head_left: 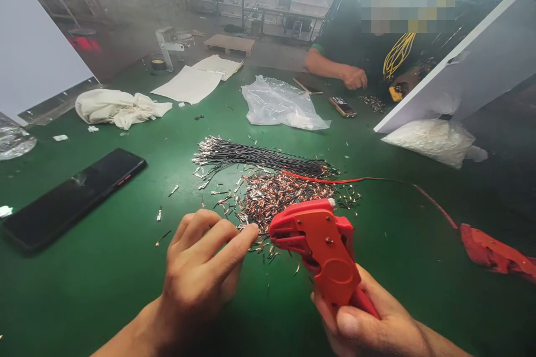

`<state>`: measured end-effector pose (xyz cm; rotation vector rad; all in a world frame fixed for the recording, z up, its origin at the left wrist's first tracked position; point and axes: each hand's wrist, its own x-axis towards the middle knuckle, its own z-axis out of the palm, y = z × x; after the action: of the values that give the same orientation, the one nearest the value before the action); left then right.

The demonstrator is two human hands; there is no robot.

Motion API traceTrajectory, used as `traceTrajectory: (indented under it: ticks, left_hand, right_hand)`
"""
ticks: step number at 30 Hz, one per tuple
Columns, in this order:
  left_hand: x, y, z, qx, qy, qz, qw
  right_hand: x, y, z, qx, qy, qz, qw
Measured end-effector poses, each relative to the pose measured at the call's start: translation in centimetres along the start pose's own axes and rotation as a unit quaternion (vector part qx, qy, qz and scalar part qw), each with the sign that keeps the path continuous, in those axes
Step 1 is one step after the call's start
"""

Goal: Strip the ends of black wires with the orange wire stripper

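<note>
- Fingers (250, 231) of the left hand (196, 268) curl nearly shut at the edge of the terminals (276, 195) on the tabletop (104, 279) (any catch between them is hidden).
- Right hand (368, 323) grips the crimper (322, 251), jaws toward the terminals.
- Probably best: pinch one terminal alone, clear of the wires (259, 156).

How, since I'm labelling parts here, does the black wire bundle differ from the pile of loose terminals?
The black wire bundle is long, roughly parallel dark strands; the terminal pile is a heap of short coppery bits pointing every way. The bundle lies farther off; the pile reaches the fingertips of the left hand and the red crimping tool in the right hand. Both rest on the green table.
</note>
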<state>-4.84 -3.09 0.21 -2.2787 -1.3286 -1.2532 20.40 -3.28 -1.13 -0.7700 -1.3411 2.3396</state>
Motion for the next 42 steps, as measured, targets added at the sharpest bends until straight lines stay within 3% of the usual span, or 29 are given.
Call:
traceTrajectory:
  ticks: [4, 8, 11, 13, 16, 18, 20, 26, 29, 35, 38, 42]
  left_hand:
    - [0.2, 0.0, -0.1, 0.010, 0.003, -0.004, 1.000]
    - [0.3, -0.1, -0.2, 0.028, 0.022, -0.027, 0.999]
    - [0.5, -0.3, -0.4, 0.032, 0.036, -0.037, 0.998]
    - [0.6, -0.3, -0.5, 0.032, 0.043, -0.038, 0.998]
    - [0.8, -0.3, -0.6, 0.030, 0.045, -0.045, 0.998]
    - [0.8, -0.1, -0.6, 0.027, 0.041, -0.055, 0.997]
    - [0.7, 0.0, -0.5, 0.024, 0.037, -0.060, 0.997]
    - [0.4, 0.3, 0.0, 0.021, 0.016, -0.027, 0.999]
    - [0.0, 0.3, 0.3, 0.016, -0.004, -0.015, 1.000]
    - [-0.9, 0.7, 1.0, -0.006, -0.034, 0.000, 0.999]
    - [-1.1, 0.8, 1.2, -0.012, -0.043, 0.004, 0.999]
    - [-1.1, 1.3, 1.4, -0.027, -0.043, 0.030, 0.998]
  right_hand:
    - [0.4, -1.1, -0.1, 0.017, -0.051, -0.007, 0.998]
    - [-0.4, -1.5, -0.9, 0.054, 0.006, -0.048, 0.997]
    - [-1.1, -2.6, -2.0, -0.107, 0.080, -0.090, 0.987]
    - [-1.1, -3.4, -2.5, -0.327, 0.111, -0.115, 0.931]
    - [-0.3, -3.9, -2.3, -0.606, 0.114, -0.152, 0.773]
    - [0.4, -3.5, -1.8, -0.693, 0.102, -0.168, 0.694]
    - [1.0, -2.7, -1.3, -0.729, 0.086, -0.165, 0.659]
    - [1.2, -1.4, -0.7, -0.763, 0.071, -0.174, 0.618]
    - [1.1, -1.3, -0.7, -0.765, 0.071, -0.164, 0.619]
    - [1.2, -1.7, -0.8, -0.733, 0.067, -0.125, 0.665]
    - [1.1, -2.2, -0.8, -0.665, 0.081, -0.138, 0.730]
    - [1.4, -2.4, -0.4, -0.492, 0.169, -0.201, 0.830]
